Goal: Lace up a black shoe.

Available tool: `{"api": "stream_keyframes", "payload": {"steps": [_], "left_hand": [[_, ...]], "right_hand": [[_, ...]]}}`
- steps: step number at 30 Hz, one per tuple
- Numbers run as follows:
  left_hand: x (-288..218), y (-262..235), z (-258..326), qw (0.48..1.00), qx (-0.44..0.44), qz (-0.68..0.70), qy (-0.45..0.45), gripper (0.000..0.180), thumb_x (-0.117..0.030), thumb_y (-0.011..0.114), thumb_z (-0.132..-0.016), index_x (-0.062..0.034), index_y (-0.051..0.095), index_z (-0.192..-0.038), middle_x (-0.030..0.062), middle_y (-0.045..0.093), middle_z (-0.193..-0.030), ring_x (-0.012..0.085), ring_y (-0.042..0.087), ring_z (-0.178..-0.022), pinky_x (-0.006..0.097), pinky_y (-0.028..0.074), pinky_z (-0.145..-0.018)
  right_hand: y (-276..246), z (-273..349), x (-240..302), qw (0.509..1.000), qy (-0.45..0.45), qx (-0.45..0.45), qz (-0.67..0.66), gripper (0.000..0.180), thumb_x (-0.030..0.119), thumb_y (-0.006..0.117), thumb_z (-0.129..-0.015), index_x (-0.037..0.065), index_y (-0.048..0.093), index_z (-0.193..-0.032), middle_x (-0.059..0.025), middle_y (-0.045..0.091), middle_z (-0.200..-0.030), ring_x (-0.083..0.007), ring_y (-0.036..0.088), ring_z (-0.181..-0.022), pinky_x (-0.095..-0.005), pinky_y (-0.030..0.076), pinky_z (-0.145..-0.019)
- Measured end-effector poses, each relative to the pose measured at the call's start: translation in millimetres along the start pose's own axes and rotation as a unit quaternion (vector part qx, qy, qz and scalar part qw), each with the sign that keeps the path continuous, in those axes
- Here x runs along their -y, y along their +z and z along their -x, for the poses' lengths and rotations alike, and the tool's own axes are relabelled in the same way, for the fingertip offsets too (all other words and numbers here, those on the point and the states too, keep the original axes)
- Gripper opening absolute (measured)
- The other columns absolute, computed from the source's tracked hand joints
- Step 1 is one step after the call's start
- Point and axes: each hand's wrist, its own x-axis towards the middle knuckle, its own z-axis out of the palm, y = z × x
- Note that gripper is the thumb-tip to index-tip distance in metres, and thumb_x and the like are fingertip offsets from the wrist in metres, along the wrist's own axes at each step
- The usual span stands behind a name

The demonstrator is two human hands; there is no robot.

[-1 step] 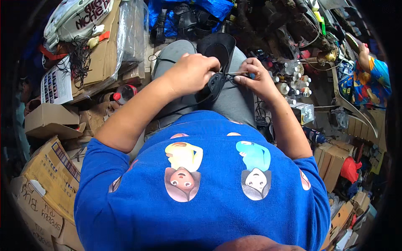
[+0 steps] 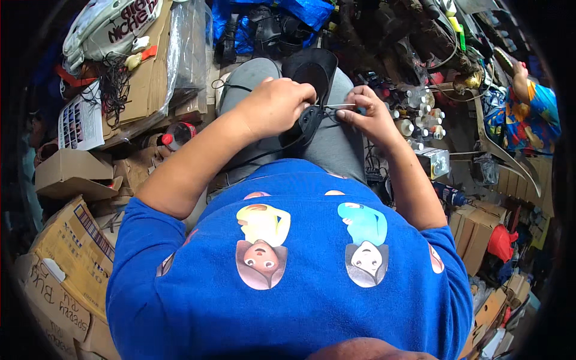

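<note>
A black shoe (image 2: 313,67) lies on my lap across grey trousers (image 2: 252,75), its opening facing up and away from me. My left hand (image 2: 276,105) is closed around the shoe's near end and presses it down. My right hand (image 2: 369,114) pinches a thin pale thread (image 2: 339,106) that runs taut from the shoe's edge to its fingers. I cannot tell whether a needle is on it. A dark cord (image 2: 264,157) trails from under the shoe toward my body. My blue printed shirt (image 2: 300,288) fills the lower part of the view.
Cardboard boxes (image 2: 66,252) are stacked at my left, beside a red-capped plastic bottle (image 2: 174,137). Small bottles and jars (image 2: 414,117) crowd the ground at my right. Another person in a bright patterned shirt (image 2: 531,114) sits at the far right. A white bag (image 2: 108,24) lies top left.
</note>
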Motion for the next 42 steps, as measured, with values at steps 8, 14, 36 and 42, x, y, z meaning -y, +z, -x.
{"api": "stream_keyframes", "payload": {"steps": [8, 14, 36, 42], "left_hand": [[1.1, -3.5, -4.0, 0.997, 0.055, -0.034, 0.040, 0.010, -0.009, 0.055, -0.082, -0.0071, 0.058, -0.092, 0.0124, 0.063, -0.083, 0.0310, 0.061, -0.087, 0.042, 0.045, -0.076], [10.2, -0.4, -5.3, 0.995, 0.069, -0.054, 0.045, 0.011, -0.007, 0.053, -0.082, -0.0066, 0.056, -0.092, 0.0127, 0.063, -0.085, 0.0321, 0.061, -0.086, 0.044, 0.045, -0.075], [69.3, -104.1, 116.9, 0.981, 0.003, -0.126, -0.151, 0.024, 0.003, 0.052, -0.076, -0.0023, 0.060, -0.098, 0.0153, 0.063, -0.087, 0.0337, 0.061, -0.084, 0.040, 0.047, -0.078], [46.2, -145.8, 101.4, 0.873, -0.219, 0.424, -0.097, 0.015, -0.016, 0.061, -0.089, -0.0017, 0.059, -0.093, 0.0024, 0.057, -0.083, 0.0130, 0.052, -0.083, 0.026, 0.040, -0.083]], "right_hand": [[-33.7, 22.0, 16.0, 0.999, 0.013, -0.032, -0.028, 0.014, 0.013, 0.067, -0.082, 0.001, 0.060, -0.084, -0.0045, 0.055, -0.089, -0.0145, 0.054, -0.087, -0.0280, 0.042, -0.080], [-36.5, -26.1, 30.2, 0.943, -0.040, -0.161, 0.288, 0.014, 0.015, 0.066, -0.081, 0.004, 0.064, -0.089, -0.0108, 0.060, -0.095, -0.0270, 0.060, -0.085, -0.0356, 0.049, -0.073], [-65.9, 23.5, -3.8, 0.887, -0.043, -0.010, 0.460, 0.007, 0.012, 0.064, -0.077, 0.011, 0.058, -0.079, -0.0066, 0.062, -0.074, -0.0257, 0.059, -0.081, -0.0382, 0.042, -0.084], [-69.8, 3.7, 7.3, 0.898, 0.010, -0.162, -0.410, 0.015, 0.020, 0.059, -0.091, 0.005, 0.062, -0.093, -0.0021, 0.061, -0.086, -0.0139, 0.056, -0.087, -0.0330, 0.045, -0.088]]}}
